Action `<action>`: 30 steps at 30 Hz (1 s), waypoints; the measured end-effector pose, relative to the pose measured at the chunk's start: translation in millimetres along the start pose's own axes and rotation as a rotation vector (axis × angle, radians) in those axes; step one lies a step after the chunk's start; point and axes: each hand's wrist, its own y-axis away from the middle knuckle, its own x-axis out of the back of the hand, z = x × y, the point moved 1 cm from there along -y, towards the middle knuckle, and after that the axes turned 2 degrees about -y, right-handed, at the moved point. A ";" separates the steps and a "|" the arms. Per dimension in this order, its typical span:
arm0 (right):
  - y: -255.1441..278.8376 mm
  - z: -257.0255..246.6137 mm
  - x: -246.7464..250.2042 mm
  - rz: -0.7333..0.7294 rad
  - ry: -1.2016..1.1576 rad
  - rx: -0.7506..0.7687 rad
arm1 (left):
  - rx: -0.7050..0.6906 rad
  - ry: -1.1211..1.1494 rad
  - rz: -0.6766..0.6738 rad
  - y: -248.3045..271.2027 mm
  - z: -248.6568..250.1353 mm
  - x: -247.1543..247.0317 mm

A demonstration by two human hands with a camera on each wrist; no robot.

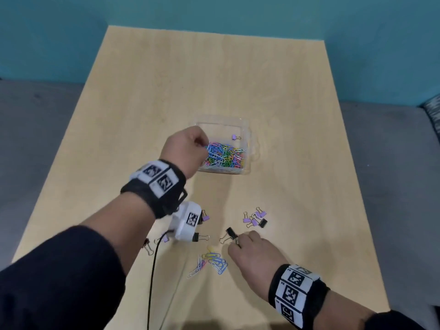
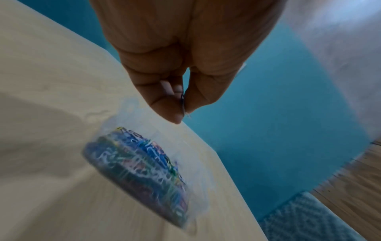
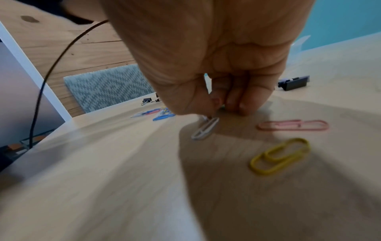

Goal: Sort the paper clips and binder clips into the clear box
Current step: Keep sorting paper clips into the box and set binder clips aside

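Note:
The clear box stands mid-table with a heap of coloured paper clips in its near part and one purple binder clip in its far part. My left hand hovers over the box's left edge. Its thumb and forefinger pinch a thin paper clip, above the blurred heap of paper clips. My right hand is low on the table near the front. In the right wrist view my right hand pinches a whitish paper clip that lies on the wood.
A black binder clip lies just beyond my right fingers. Purple and black binder clips cluster to the right. Loose paper clips lie left of the right hand, more binder clips further left. A black cable hangs from the left wrist.

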 end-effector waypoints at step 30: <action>-69.9 44.6 160.0 0.365 -0.844 -0.211 | -0.183 -0.684 -0.354 192.5 -98.1 -64.4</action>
